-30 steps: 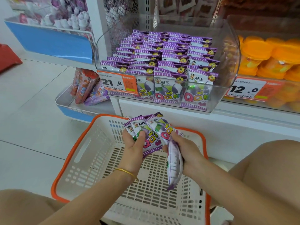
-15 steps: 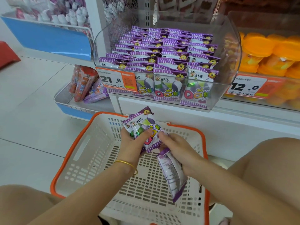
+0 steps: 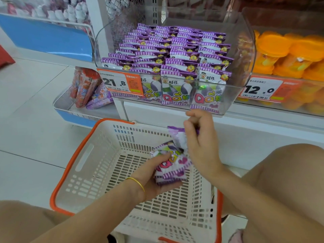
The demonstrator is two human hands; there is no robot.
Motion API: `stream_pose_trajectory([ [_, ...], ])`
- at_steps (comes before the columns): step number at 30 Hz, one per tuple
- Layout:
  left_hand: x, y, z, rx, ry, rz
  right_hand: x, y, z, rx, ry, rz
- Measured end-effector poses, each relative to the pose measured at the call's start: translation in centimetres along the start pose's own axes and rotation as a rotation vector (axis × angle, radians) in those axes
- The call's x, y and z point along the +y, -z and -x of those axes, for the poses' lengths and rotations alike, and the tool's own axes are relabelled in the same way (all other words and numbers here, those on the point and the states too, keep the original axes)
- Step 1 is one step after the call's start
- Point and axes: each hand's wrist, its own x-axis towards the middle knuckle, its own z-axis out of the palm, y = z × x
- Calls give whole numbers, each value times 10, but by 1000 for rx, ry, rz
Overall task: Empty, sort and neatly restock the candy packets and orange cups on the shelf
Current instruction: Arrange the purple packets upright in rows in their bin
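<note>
The left hand grips the packet stack and the right hand pinches one packet above the basket; it is best to align the edges before adding it.

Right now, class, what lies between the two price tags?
Head view: purple candy packets stand in the clear bin between the 21.8 tag and the 12.0 tag.

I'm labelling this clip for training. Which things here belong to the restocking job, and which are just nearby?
Job: purple packets in the clear bin; packet stack gripped by the left hand; single packet pinched by the right hand; orange cups; white basket.
Just nearby: red packets on the lower shelf; price tags.
</note>
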Motion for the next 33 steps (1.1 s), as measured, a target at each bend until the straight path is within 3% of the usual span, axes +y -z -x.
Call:
stream_pose_trajectory([
  [4, 20, 4, 3, -30, -177, 78, 5, -5, 15, -323, -7, 42],
  [8, 36, 11, 7, -40, -258, 55, 9, -7, 17, -515, 180, 192],
  [14, 36, 13, 9, -14, -298, 22, 4, -1, 12, -411, 78, 23],
  [16, 35, 13, 10, -15, -309, -6, 6, 2, 4, -412, 71, 72],
  [21, 34, 13, 11, -7, -313, -93, 9, 12, -11, -673, -54, 247],
  [26, 34, 11, 12, -36, -334, -164, 20, 18, -15, -574, 58, 437],
  [29, 37, 9, 15, -46, -377, -197, 18, 21, -12, -579, -204, 327],
  [33, 41, 1, 23, -34, -433, -250, 14, 26, -7, -487, -600, -89],
])
